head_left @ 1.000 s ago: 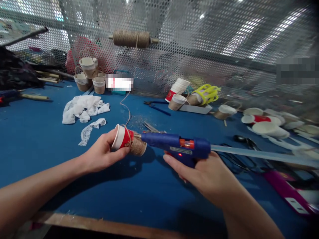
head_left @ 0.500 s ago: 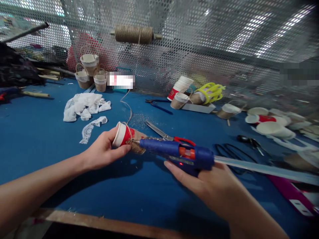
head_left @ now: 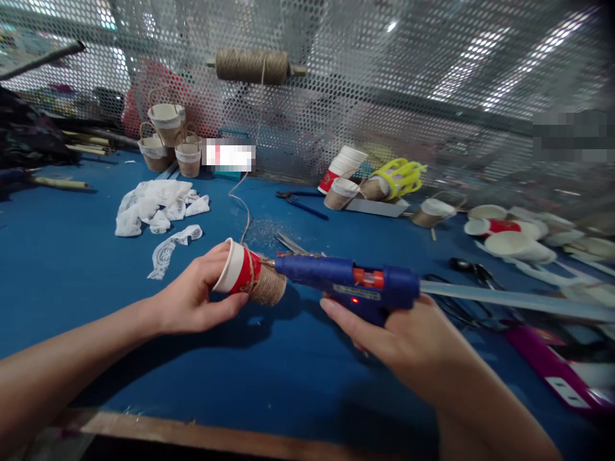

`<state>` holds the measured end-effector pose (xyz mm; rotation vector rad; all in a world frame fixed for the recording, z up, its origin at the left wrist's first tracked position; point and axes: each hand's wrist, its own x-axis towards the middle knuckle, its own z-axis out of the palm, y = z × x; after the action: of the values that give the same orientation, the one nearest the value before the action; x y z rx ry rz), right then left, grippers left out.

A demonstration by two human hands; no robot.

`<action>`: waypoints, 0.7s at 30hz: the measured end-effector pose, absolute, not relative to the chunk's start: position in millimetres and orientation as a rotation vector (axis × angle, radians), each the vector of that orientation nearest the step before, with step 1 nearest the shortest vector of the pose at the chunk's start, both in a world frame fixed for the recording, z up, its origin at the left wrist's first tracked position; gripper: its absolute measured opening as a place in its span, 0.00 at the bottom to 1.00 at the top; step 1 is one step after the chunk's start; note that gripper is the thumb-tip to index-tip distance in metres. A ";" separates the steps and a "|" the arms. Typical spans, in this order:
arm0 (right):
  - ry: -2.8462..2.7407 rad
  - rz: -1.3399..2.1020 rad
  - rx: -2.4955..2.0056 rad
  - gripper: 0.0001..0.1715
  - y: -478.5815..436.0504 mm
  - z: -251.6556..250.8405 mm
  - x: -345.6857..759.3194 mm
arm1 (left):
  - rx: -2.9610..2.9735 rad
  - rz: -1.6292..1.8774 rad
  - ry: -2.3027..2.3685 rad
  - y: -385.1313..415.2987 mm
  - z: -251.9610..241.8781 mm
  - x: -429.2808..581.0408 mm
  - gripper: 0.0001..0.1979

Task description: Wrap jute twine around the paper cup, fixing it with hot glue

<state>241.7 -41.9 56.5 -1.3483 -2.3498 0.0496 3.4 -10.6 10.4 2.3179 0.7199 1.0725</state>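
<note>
Near centre, above the table [head_left: 192, 378]: cup [head_left: 269, 287] in the left hand [head_left: 204, 294]; glue gun [head_left: 327, 272] to its right, in the right hand [head_left: 394, 330], nozzle at the cup's side. Scissors [head_left: 290, 244] lie just behind the gun (partly hidden by it). Lace [head_left: 154, 203] lies beyond the left hand. Far left: small buckets [head_left: 166, 125], one atop others. Far centre: pliers [head_left: 289, 199], with stacked cups [head_left: 342, 168] to their right. Twine spool [head_left: 252, 67]: above the table's far side, before the mesh screen [head_left: 365, 96].

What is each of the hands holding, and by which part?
Left hand: the paper cup, held near its wide, open end. Right hand: the blue glue gun, held by its handle.
</note>
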 end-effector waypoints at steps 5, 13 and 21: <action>-2.324 0.283 -1.424 0.14 -41.5 64.3 237.5 | 2.362 1.079 0.661 -11.6 11.6 2.8 0.04; -2.417 0.305 -1.403 0.12 -43.0 62.2 250.2 | 2.375 1.070 0.661 -9.8 9.4 1.3 0.04; -2.328 0.249 -1.458 0.13 -42.7 65.5 237.6 | 2.341 1.082 0.664 -11.3 9.3 1.4 0.04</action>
<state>237.6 -42.7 65.5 -1.4575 -2.3281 0.2493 1.4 -11.3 9.3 2.3409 0.6641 1.0816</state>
